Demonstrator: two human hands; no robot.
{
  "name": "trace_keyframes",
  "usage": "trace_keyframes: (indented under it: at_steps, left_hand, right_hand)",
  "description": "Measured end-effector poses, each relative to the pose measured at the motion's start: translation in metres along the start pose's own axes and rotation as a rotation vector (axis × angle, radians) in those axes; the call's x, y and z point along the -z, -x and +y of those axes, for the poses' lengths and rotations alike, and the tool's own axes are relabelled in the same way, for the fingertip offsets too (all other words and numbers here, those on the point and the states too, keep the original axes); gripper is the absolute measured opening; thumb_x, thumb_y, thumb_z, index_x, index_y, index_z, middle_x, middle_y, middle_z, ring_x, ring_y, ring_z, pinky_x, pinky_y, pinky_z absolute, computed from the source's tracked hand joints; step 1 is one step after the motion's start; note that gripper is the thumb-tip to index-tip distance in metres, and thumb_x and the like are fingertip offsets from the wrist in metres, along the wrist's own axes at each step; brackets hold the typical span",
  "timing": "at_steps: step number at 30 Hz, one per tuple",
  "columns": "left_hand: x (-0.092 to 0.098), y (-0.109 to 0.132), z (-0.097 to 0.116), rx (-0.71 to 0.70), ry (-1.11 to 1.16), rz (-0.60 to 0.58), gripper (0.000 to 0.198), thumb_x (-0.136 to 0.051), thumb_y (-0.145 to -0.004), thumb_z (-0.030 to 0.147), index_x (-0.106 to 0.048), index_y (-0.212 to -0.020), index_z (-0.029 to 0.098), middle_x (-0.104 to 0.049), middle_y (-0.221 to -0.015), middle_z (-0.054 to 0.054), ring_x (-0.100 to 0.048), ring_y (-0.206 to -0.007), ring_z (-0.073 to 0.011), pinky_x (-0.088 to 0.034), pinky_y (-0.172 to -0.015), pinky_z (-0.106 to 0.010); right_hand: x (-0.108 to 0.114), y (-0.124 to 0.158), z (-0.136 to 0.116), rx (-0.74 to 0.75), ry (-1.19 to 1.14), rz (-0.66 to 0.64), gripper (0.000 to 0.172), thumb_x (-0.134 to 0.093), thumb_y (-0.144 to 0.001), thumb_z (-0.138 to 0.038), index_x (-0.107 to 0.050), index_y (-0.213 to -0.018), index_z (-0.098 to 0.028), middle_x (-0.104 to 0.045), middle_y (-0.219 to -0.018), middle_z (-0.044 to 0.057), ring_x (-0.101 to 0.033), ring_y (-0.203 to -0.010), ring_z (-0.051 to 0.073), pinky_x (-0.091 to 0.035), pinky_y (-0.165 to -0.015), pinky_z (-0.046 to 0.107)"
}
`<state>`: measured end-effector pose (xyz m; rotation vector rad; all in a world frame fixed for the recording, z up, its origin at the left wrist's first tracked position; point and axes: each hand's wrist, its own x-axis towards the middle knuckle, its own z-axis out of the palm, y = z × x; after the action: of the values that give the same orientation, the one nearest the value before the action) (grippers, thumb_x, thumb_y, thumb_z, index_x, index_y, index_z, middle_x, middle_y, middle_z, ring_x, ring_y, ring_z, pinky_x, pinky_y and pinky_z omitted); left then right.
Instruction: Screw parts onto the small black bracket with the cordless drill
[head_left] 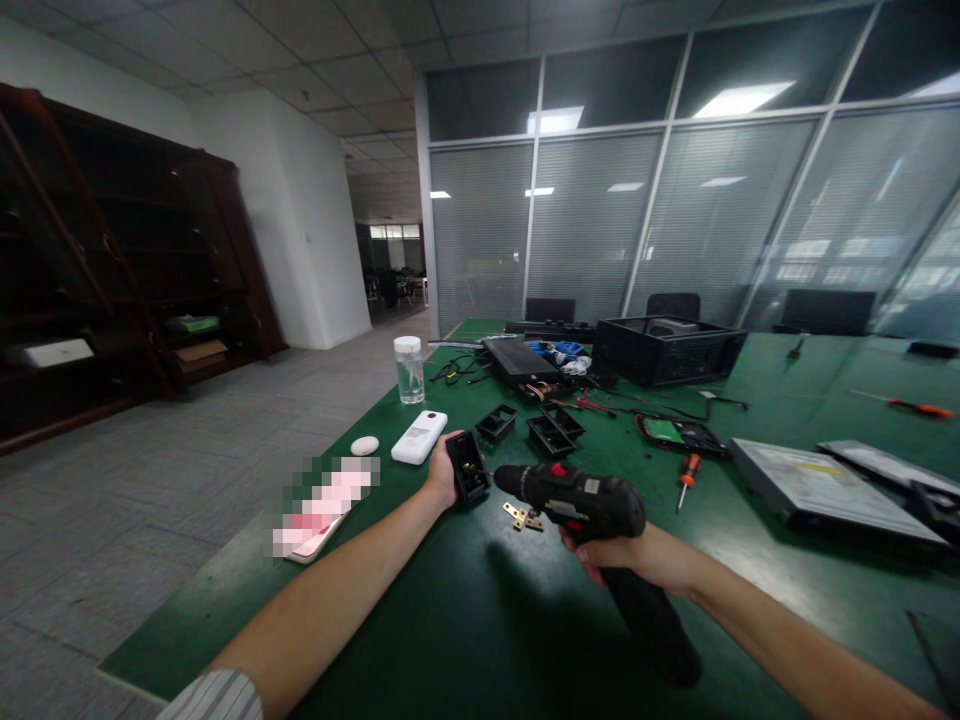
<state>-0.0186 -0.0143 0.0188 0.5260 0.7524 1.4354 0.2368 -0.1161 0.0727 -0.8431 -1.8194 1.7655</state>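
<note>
My left hand (442, 472) grips a small black plastic frame (469, 466) and holds it upright on the green table (465, 620). My right hand (630, 556) is wrapped round the handle of a black cordless drill (581, 497). The drill's tip points left and meets the frame. A small brass bracket (523, 517) lies on the table just below the drill's nose. Two more black frames (496, 422) (553, 430) lie a little further back.
A white power bank (419, 437), a white oval puck (364, 445) and a clear cup (409, 369) stand at the left. An orange screwdriver (687, 476), a green circuit board (664, 431), an open black case (667, 348) and a flat drive (825, 490) lie to the right.
</note>
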Motion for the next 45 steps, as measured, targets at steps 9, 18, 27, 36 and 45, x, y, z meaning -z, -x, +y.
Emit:
trace_keyframes:
  at_steps: [9, 18, 27, 36, 45]
  left_hand:
    - [-0.0002, -0.0001, 0.0017, 0.045, 0.047, 0.033, 0.024, -0.047, -0.070, 0.036, -0.057, -0.076, 0.016, -0.060, -0.059, -0.006, -0.059, -0.051, -0.0229, -0.046, -0.049, -0.036]
    - [0.0014, -0.0014, 0.0014, 0.059, 0.041, 0.012, 0.025, -0.047, -0.069, 0.038, -0.057, -0.077, 0.016, -0.060, -0.058, -0.005, -0.059, -0.052, -0.0217, -0.046, -0.050, -0.035]
    - [0.0016, -0.0021, 0.0007, 0.039, 0.038, 0.018, 0.024, -0.047, -0.070, 0.037, -0.056, -0.078, 0.016, -0.059, -0.058, -0.004, -0.058, -0.050, -0.0211, -0.046, -0.048, -0.034]
    - [0.0022, -0.0031, 0.0004, 0.040, 0.049, 0.011, 0.025, -0.048, -0.069, 0.037, -0.057, -0.076, 0.015, -0.059, -0.058, -0.004, -0.058, -0.051, -0.0208, -0.045, -0.049, -0.033]
    - [0.0019, -0.0038, 0.0001, 0.034, 0.007, 0.008, 0.028, -0.047, -0.069, 0.040, -0.055, -0.076, 0.015, -0.059, -0.057, -0.004, -0.058, -0.049, -0.0210, -0.045, -0.049, -0.034]
  right_hand:
    - [0.0007, 0.0002, -0.0005, -0.010, 0.024, 0.003, 0.025, -0.063, -0.067, -0.024, -0.056, -0.088, -0.014, -0.052, -0.072, 0.001, -0.050, -0.057, 0.012, -0.041, -0.054, 0.025]
    - [-0.0011, 0.0011, -0.0032, -0.002, 0.012, 0.003, 0.024, -0.064, -0.066, -0.025, -0.056, -0.086, -0.014, -0.052, -0.071, 0.000, -0.050, -0.056, 0.011, -0.041, -0.053, 0.025]
    - [-0.0002, 0.0004, -0.0019, -0.010, 0.026, 0.010, 0.023, -0.063, -0.067, -0.025, -0.056, -0.085, -0.014, -0.052, -0.069, 0.000, -0.050, -0.056, 0.011, -0.041, -0.053, 0.025]
    - [-0.0016, 0.0005, -0.0042, -0.019, 0.029, 0.015, 0.024, -0.064, -0.066, -0.027, -0.056, -0.085, -0.014, -0.052, -0.069, 0.000, -0.050, -0.056, 0.012, -0.041, -0.052, 0.024]
    - [-0.0011, 0.0009, -0.0039, 0.011, 0.026, -0.006, 0.024, -0.063, -0.068, -0.025, -0.056, -0.088, -0.014, -0.052, -0.070, 0.000, -0.050, -0.056, 0.011, -0.041, -0.054, 0.024]
